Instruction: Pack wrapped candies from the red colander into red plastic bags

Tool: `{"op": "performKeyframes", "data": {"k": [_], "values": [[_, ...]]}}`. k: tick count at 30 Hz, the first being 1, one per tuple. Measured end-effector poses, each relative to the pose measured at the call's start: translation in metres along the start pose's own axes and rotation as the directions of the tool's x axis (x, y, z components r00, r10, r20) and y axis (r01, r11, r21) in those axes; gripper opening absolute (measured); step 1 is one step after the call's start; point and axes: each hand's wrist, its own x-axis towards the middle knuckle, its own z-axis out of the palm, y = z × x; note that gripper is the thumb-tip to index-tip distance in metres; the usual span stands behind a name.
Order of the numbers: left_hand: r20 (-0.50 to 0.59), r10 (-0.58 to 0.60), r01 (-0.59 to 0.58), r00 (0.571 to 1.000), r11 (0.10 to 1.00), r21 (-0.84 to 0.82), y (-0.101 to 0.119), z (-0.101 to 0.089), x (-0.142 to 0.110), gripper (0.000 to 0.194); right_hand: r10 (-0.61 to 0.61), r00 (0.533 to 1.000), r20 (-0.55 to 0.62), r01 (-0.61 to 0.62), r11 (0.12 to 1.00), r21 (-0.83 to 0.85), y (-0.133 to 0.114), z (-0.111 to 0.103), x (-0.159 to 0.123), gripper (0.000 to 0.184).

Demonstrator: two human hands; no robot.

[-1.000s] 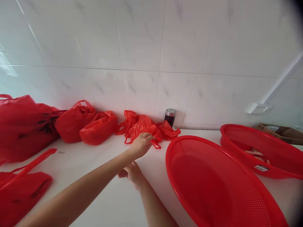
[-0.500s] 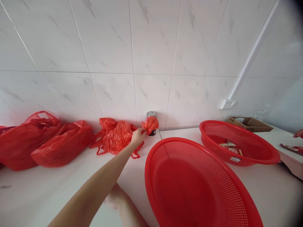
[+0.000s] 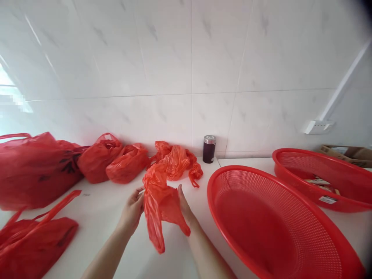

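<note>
A crumpled red plastic bag (image 3: 162, 197) hangs between my two hands above the white table, its two handle loops drooping downward. On its left side my left hand (image 3: 134, 209) has the fingers curled in against the plastic, gripping it. My right hand (image 3: 185, 205) is at the right edge of the bag, thumb pointing up and the other fingers largely hidden behind the plastic. Just beyond lies a heap of crumpled red bags (image 3: 176, 161) by the wall. A dark tumbler with a silver lid (image 3: 209, 150) stands to the right of the heap.
Filled red bags (image 3: 128, 164) line the wall to the left, with a large one (image 3: 37, 174) and another red bag (image 3: 37, 244) nearer me. At right are a red perforated basket (image 3: 215, 193), a second red basket (image 3: 293, 186) holding packets, and a cardboard box (image 3: 345, 155).
The view has turned left. My left hand has drawn a red bag back from in front of the tumbler, and my right hand has come up to its other side. The bag now hangs looser.
</note>
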Motion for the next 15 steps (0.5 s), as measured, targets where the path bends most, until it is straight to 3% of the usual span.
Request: {"op": "performKeyframes", "data": {"k": [2,5,10,12,15], "values": [[-0.056,-0.046,0.045,0.997,0.999,-0.012,-0.016,-0.02,-0.009,0.043,0.006,1.0,0.022,-0.006,1.0,-0.014,-0.003,0.003,-0.004,0.05],[-0.159,-0.067,0.06,0.985,0.997,-0.051,-0.031,-0.043,-0.013,0.035,-0.039,0.997,-0.066,0.032,0.995,-0.097,-0.003,0.003,-0.003,0.037],[-0.421,-0.039,0.022,0.906,0.999,-0.045,-0.024,-0.077,-0.02,0.02,-0.254,0.918,-0.304,0.185,0.953,-0.238,-0.017,0.001,-0.008,0.034],[-0.491,0.054,-0.046,0.869,0.999,0.028,-0.012,-0.08,-0.033,0.02,-0.32,0.888,-0.33,0.22,0.926,-0.308,-0.028,0.006,-0.017,0.034],[-0.473,0.298,-0.232,0.829,0.953,0.194,0.002,-0.057,-0.06,0.029,-0.383,0.877,-0.291,0.25,0.879,-0.407,-0.043,0.022,-0.035,0.032]]}}
